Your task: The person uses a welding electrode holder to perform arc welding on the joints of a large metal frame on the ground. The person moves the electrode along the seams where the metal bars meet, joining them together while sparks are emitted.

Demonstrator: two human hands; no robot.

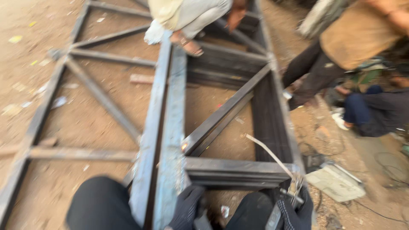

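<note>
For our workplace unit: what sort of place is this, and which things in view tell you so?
Probably an open-air metal fabrication yard. A big steel frame lies on bare dirt ground, the right hand grips an electrode holder, and other workers crouch close by.

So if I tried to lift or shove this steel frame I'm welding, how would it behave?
The steel frame is probably heavy: long metal beams with many diagonal braces. It likely stays stiff, being joined at every corner. Lying flat on the dirt ground, it should drag rather than roll or tip.
</note>
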